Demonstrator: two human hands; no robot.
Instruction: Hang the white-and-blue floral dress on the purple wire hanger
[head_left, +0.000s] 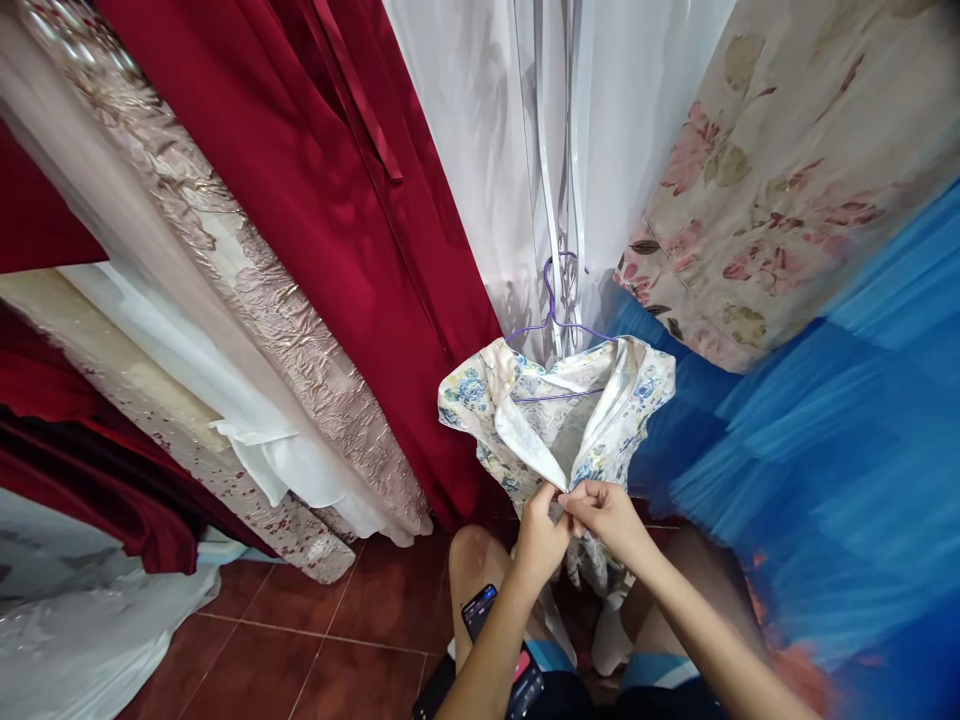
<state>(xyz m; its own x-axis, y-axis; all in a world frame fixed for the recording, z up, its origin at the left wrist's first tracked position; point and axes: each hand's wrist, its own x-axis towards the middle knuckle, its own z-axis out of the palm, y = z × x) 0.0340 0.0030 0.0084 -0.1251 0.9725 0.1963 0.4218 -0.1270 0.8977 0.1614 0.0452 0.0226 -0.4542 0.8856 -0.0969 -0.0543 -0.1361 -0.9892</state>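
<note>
A sleeveless floral dress [517,455] in white, blue and yellow hangs in front of me on a purple wire hanger [553,300]. Its collar lies open in a V, showing a pale lining. At the bottom of the V, my left hand [545,525] pinches the front edge of the dress. My right hand [600,512] meets it there, thumb and fingers closed on the other edge. The fingertips of both hands touch or nearly touch. Whatever small fastening may lie between them is hidden. Below the hands the skirt hangs between my knees.
Long garments hang all round: a dark red dress [315,200], a pink brocade one [247,260], a white one [465,130], a floral one [780,220] and blue tulle [847,450]. A phone [525,685] rests on my left thigh. Red tiles [300,640] cover the floor.
</note>
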